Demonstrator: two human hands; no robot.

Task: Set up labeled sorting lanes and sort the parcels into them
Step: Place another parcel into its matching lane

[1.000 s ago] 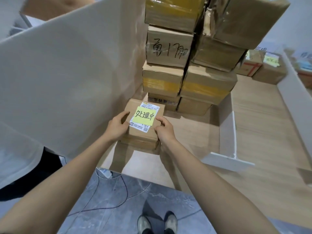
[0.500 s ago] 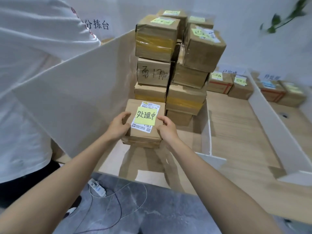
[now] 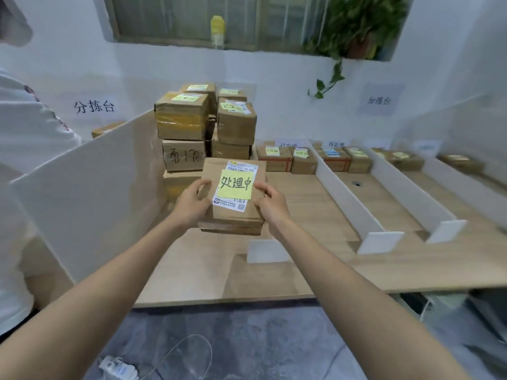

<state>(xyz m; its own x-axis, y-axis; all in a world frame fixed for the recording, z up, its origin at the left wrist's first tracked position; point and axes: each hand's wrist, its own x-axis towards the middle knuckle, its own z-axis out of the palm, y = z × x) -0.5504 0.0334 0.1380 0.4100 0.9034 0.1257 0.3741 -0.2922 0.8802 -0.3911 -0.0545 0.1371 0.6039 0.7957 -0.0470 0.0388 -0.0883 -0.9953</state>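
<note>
Both hands are clamping onto a brown parcel point(image 3: 233, 219) with a yellow note point(image 3: 236, 185) stuck on its label. The left hand point(image 3: 190, 205) is gripping its left edge and the right hand point(image 3: 271, 208) is gripping the right edge, thumbs curling over the top. It's being held up over the table point(image 3: 315, 198), right in front of the stack of boxes point(image 3: 181, 116). Right of the stack, white dividers point(image 3: 345, 198) are splitting the table into lanes, with smaller boxes point(image 3: 274, 160) sitting at the far ends. Left of the stack, a big white board point(image 3: 90, 187) is standing upright.
</note>
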